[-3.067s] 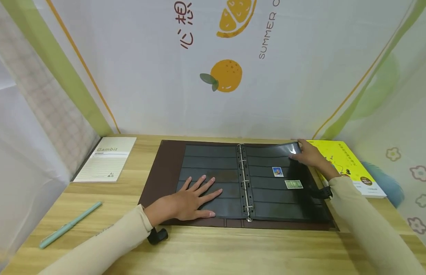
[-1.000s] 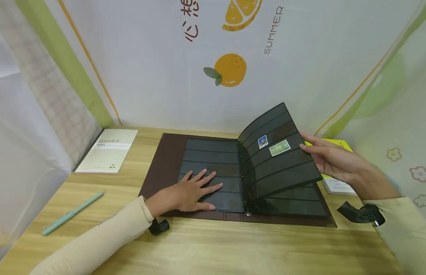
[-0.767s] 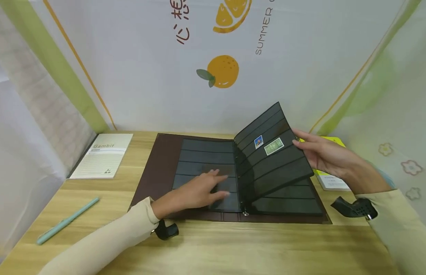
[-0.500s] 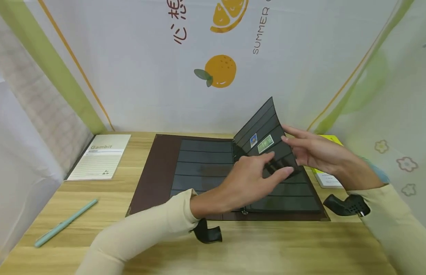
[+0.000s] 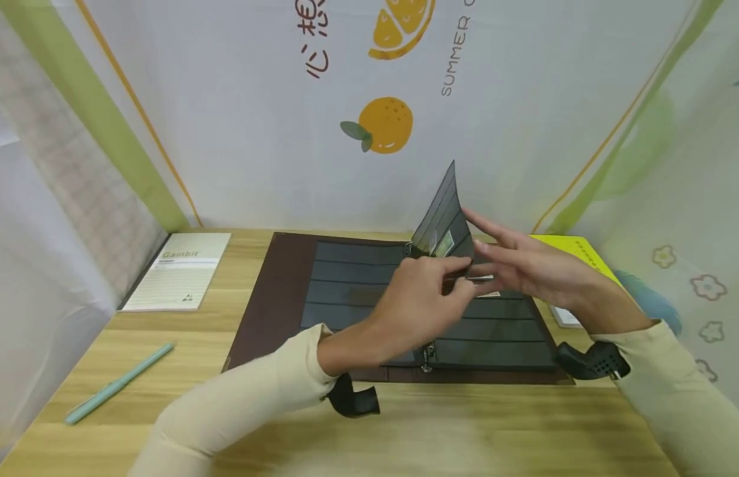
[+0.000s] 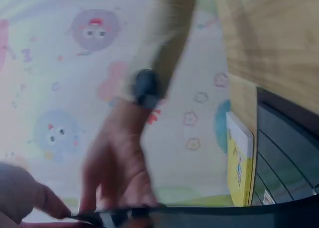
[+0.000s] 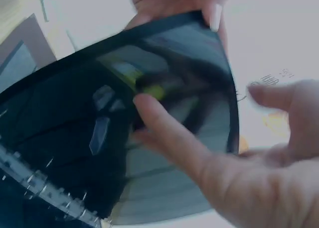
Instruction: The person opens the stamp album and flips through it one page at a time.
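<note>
A stamp album [image 5: 272,291] lies spread out on the table, with metal rings [image 5: 427,356] along its middle. One black album page [image 5: 449,211] stands almost upright from the rings, seen nearly edge-on. My left hand [image 5: 413,306] pinches its lower outer corner between thumb and fingers. My right hand [image 5: 542,273] is at the outer edge; in the right wrist view its extended finger [image 7: 172,131] touches the back, while the thumb is apart from the page. A green stamp [image 5: 445,245] shows in a pocket strip. Under the raised page, another stamp [image 5: 488,294] is partly hidden by fingers.
A Gambit notebook [image 5: 181,271] lies at the back left, with a pale green pen [image 5: 120,384] in front of it. Right of the album is a yellow book [image 5: 574,250] with a blue feathery thing [image 5: 649,301] beside it. A printed curtain [image 5: 256,152] hangs behind.
My right hand has lifted the page and swung it leftward to nearly upright. My left hand has left the left page and taken the lifted page's corner; the right thumb has come off it.
</note>
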Motion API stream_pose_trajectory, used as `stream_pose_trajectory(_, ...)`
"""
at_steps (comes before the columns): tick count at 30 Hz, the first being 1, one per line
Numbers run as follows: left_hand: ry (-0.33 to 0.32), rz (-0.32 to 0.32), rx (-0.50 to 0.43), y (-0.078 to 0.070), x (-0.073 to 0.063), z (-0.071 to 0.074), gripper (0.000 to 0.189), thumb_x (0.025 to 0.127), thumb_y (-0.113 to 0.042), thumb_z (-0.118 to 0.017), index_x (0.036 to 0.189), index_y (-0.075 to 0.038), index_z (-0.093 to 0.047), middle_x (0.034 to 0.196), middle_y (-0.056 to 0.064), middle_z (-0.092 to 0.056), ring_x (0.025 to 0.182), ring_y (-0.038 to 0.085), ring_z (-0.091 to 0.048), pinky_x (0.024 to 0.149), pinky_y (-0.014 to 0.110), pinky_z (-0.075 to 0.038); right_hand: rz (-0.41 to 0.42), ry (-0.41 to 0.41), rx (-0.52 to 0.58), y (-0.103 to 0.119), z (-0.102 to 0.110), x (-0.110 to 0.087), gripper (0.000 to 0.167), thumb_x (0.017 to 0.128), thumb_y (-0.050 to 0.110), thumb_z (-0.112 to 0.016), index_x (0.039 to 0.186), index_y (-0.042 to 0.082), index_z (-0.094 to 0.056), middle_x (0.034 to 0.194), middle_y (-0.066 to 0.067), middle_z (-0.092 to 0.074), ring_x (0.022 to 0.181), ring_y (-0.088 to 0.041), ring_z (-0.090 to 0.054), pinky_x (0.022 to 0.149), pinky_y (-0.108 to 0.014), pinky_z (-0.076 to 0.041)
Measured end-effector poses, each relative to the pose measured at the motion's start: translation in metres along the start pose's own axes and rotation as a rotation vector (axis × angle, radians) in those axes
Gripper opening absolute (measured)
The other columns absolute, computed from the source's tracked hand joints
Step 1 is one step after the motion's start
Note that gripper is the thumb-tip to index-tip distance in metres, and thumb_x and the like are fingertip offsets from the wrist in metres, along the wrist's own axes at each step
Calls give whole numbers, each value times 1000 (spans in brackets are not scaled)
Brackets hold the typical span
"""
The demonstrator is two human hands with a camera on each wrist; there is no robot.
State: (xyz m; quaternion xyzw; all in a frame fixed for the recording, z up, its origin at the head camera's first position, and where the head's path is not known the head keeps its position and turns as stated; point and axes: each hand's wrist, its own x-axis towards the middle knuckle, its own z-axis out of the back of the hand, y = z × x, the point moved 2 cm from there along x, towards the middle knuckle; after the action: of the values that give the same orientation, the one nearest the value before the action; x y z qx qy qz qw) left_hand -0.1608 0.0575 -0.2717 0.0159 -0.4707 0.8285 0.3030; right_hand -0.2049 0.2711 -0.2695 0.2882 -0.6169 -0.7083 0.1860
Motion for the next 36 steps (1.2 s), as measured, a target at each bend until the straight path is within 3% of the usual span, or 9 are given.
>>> stream_pose_trajectory(3,-75,21,-69,12,-10,23,35,98,-10,-53,129,-8,-70,67,4,-69,45,5,-53,42,19,-41,64,52,-115,-11,-3,-5,69,112,19,-35,160,47,5,171,-18,6,150,-39,-34,106,-44,-51)
stream_pose_trajectory(7,-150,114,-198,36,-28,57,28,95,-4,-61,119,-4,-74,107,14,-78,71,16,-77,62,28,-61,17,-69,-423,-35,-1,-13,75,110,26,-45,160,47,7,169,-21,-11,149,-40,-36,110,-52,-46)
stream_pose_trajectory(10,-165,214,-253,57,-46,79,27,93,-2,-64,118,0,-73,107,19,-77,74,23,-78,68,32,-63,-63,-166,-638,-57,-1,-18,84,105,37,-55,162,38,6,168,-24,-13,150,-50,-26,110,-65,-38)
stream_pose_trajectory(15,-146,388,-214,89,-74,99,28,92,-3,-68,120,4,-70,101,21,-77,75,25,-78,74,34,-63,-139,-211,-853,-93,-1,-29,90,100,50,-59,165,23,-3,168,-27,-10,150,-57,-16,108,-75,-30)
stream_pose_trajectory(18,-132,467,-195,108,-85,104,29,92,-5,-70,118,7,-68,98,20,-78,74,27,-78,73,35,-63,-175,-229,-907,-110,-2,-32,90,98,53,-59,165,19,-10,166,-30,-11,149,-61,-10,106,-80,-26)
stream_pose_trajectory(23,-106,555,-231,138,-99,106,34,93,-5,-70,120,15,-62,98,25,-77,75,30,-78,69,37,-63,-217,-244,-991,-131,-8,-32,83,98,55,-59,162,13,-27,162,-37,-18,144,-68,-8,103,-84,-19)
stream_pose_trajectory(25,-82,577,-201,148,-102,106,37,92,-4,-70,122,16,-61,96,25,-76,74,30,-77,68,37,-63,-234,-249,-1020,-137,-10,-32,81,98,56,-58,160,13,-30,161,-37,-19,144,-68,-7,103,-85,-16)
stream_pose_trajectory(30,5,597,-15,167,-106,99,40,92,-4,-71,125,16,-61,82,16,-77,67,24,-75,63,34,-62,-255,-263,-1085,-144,-14,-30,79,97,54,-59,159,11,-33,161,-37,-18,143,-69,-9,101,-86,-18)
stream_pose_trajectory(36,24,518,256,169,-107,85,36,86,-5,-77,116,12,-69,67,4,-73,56,12,-67,51,28,-53,-255,-266,-1122,-151,-14,-29,78,98,50,-60,159,9,-34,160,-38,-20,141,-71,-13,99,-85,-23)
